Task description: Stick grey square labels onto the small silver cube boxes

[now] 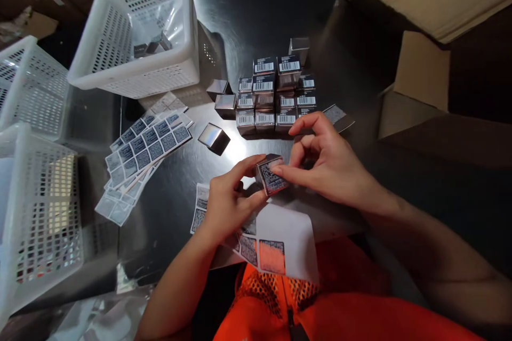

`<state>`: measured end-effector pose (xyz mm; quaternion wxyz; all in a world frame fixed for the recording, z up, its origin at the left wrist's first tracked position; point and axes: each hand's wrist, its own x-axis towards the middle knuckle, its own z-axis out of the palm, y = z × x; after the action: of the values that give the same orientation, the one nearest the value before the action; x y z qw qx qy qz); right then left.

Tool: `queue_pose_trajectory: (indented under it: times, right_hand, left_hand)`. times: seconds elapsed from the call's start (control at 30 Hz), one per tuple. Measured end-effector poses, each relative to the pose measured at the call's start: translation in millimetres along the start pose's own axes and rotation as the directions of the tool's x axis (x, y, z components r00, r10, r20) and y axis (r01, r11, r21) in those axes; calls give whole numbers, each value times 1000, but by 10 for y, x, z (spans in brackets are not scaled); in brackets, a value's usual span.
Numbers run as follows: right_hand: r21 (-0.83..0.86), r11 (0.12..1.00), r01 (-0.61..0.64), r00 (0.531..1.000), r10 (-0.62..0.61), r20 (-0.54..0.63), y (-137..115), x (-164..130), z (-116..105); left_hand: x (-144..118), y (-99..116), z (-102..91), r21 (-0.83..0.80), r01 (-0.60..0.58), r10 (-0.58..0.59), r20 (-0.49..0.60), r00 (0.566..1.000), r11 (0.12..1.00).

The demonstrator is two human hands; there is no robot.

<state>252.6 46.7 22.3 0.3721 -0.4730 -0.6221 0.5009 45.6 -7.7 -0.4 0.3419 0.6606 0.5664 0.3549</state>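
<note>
White baskets (pixel 140 72), fanned label sheets (pixel 148 146), stacked barcoded boxes (pixel 276 98), cardboard box (pixel 416 85) on dark table (pixel 256 5).

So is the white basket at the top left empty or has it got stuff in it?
Not empty. The white basket holds a few small silver boxes on a clear plastic liner, visible over its rim.
</note>
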Motion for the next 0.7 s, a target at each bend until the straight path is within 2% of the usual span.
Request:
queue_pose_trajectory:
  times: [0.1, 0.17, 0.2, 0.27, 0.3, 0.37, 0.43, 0.47, 0.53, 0.63, 0.7]
  right_hand:
    - [-118, 989, 84, 979, -104, -176, 63, 27, -5]
    - [-115, 975, 189, 948, -212, -239, 86, 27, 11]
    - [-102, 963, 251, 937, -268, -226, 90, 17, 29]
    - [-102, 919, 382, 916, -390, -89, 85, -21, 78]
    - [-124, 881, 457, 889, -458, 16, 81, -44, 105]
    - [-197, 769, 608, 792, -568, 226, 79, -79, 155]
    - [-251, 686, 683, 721, -580, 379, 91, -91, 188]
    - [-264, 678, 686, 714, -558, 423, 102, -88, 199]
    - [-254, 724, 641, 740, -494, 456, 130, -71, 211]
    - [-191, 819, 542, 793, -422, 440, 178, -37, 224]
    - [-164, 848, 503, 815, -403, 417, 208, -12, 232]
  left_hand:
    - [24, 28, -11, -20, 60, -61, -62, 996, 998]
    - [52, 33, -32, -32, 136, -140, -195, 971, 990]
    - [67, 28, -46, -24, 159, -159, -283, 946, 987]
    - [95, 3, -72, 28, 163, -134, -442, 887, 986]
    - [106, -15, -83, 63, 150, -100, -496, 862, 987]
    - [125, -52, -101, 121, 126, -36, -564, 825, 985]
    - [139, -80, -117, 142, 108, -6, -581, 814, 984]
    - [146, -90, -126, 137, 107, -7, -586, 810, 985]
    - [160, -102, -145, 99, 114, -33, -592, 805, 989]
    - [176, -121, -167, 45, 128, -74, -610, 789, 991]
    - [177, -138, -170, 30, 123, -79, -610, 788, 992]
